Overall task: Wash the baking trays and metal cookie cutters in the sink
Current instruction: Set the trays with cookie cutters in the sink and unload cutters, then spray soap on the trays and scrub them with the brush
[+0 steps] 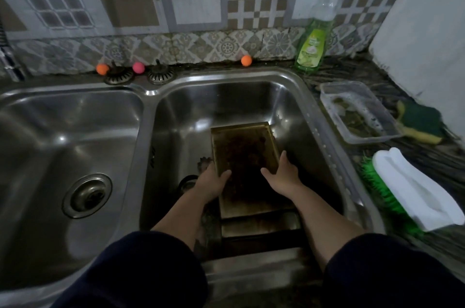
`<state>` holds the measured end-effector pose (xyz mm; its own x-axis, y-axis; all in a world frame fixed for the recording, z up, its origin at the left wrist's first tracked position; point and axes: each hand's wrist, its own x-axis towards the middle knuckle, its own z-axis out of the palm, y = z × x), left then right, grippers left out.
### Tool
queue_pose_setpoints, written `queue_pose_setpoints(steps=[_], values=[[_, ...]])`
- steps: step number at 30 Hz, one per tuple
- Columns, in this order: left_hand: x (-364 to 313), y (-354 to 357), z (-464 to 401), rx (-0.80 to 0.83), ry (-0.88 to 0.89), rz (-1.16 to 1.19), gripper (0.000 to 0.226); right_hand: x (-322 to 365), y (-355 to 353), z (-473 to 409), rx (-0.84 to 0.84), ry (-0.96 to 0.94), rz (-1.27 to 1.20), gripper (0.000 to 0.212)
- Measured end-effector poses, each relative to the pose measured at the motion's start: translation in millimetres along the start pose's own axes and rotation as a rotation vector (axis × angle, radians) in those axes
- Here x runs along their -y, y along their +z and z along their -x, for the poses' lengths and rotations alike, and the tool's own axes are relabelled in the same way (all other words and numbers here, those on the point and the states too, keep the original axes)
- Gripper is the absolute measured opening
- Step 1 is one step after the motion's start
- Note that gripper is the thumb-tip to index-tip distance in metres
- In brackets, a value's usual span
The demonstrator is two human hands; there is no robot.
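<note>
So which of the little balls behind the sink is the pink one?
The middle ball, sitting between the two sink strainers on the back ledge. The left ball and the right ball are both orange.

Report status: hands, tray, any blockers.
Left hand and right hand both grip top baking tray, right basin. Second tray underneath. No blockers seen.
</note>
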<state>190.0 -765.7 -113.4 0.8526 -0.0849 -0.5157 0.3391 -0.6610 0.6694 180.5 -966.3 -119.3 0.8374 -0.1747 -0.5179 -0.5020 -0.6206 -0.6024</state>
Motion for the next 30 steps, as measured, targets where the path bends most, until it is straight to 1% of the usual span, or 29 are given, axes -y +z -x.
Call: queue_pose_setpoints(steps=[4,8,10,12,14,18,20,23,26,28,30], values=[[-9.1,4.0,4.8,-0.042,0.066,0.102,0.057,-3.3,-1.0,-3.4,0.016,0.021,-0.09,0.088],[-20.3,2.5,12.0,-0.179,0.192,0.131,0.061,-1.2,-2.5,-4.0,0.042,0.068,-0.162,0.086],[-27.0,2.0,18.1,-0.17,0.212,0.194,0.062,1.0,-4.2,-2.4,0.062,0.086,-0.191,0.085],[-32.5,2.9,24.6,-0.166,0.243,0.273,0.063,3.8,-5.9,0.0,0.069,0.076,-0.166,0.079],[-33.0,4.7,27.7,-0.174,0.277,0.337,0.062,9.2,-8.7,3.2,0.044,0.028,-0.082,0.072],[-28.1,2.5,29.2,-0.167,0.281,0.451,0.059,25.9,-27.9,21.1,-0.035,-0.076,0.087,0.067],[-29.6,-1.0,32.2,-0.159,0.286,0.488,0.057,33.2,-45.7,38.1,-0.081,-0.145,0.111,0.065],[-36.7,-7.0,38.3,-0.181,0.33,0.48,0.057,40.2,-76.6,70.0,-0.153,-0.237,0.146,0.058],[-49.1,-10.5,46.0,-0.225,0.386,0.483,0.059,39.1,-104.2,102.5,-0.333,-0.297,0.24,0.053],[-57.2,-12.6,50.6,-0.227,0.386,0.506,0.06,31.6,-120.1,122.4,-0.465,-0.272,0.355,0.051],[-63.8,-14.0,55.3,-0.233,0.414,0.509,0.06,17.0,-133.3,142.1,-0.546,-0.173,0.457,0.053]])
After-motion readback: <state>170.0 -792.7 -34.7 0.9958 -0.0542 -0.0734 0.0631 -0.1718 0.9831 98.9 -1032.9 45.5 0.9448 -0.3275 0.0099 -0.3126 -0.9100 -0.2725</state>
